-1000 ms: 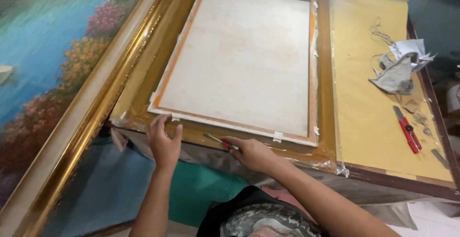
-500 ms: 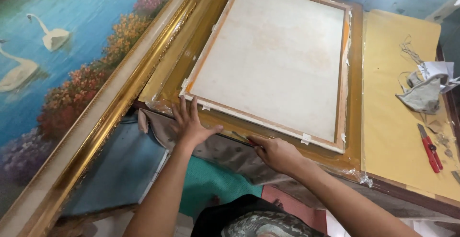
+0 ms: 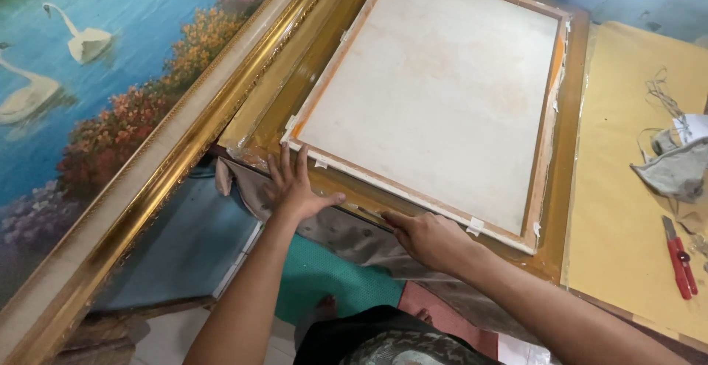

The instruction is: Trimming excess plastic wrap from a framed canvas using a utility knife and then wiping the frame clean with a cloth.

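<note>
Here, the largest element is the big landscape painting with swans and red flowers in a wide gold frame (image 3: 110, 151), which fills the left of the view and runs diagonally beside the work area. Next is the gold-coloured rectangular picture frame lying face down (image 3: 568, 181), with the off-white back of a stretched canvas (image 3: 442, 92) set inside it; small pieces of white tape sit along the canvas edges. The frame rests on a tabletop covered with tan paper (image 3: 627, 210), its near edge overhanging a crumpled grey-brown cloth (image 3: 346, 236). The left hand (image 3: 295, 184) lies open, fingers spread flat, on the frame's near left corner, touching the canvas edge. The right hand (image 3: 424, 236) presses on the near rail, closed around a thin dark tool (image 3: 366, 211) whose tip points left. To the right, well apart, lie a grey rag (image 3: 671, 169) and red-handled pliers (image 3: 680, 258).
</note>
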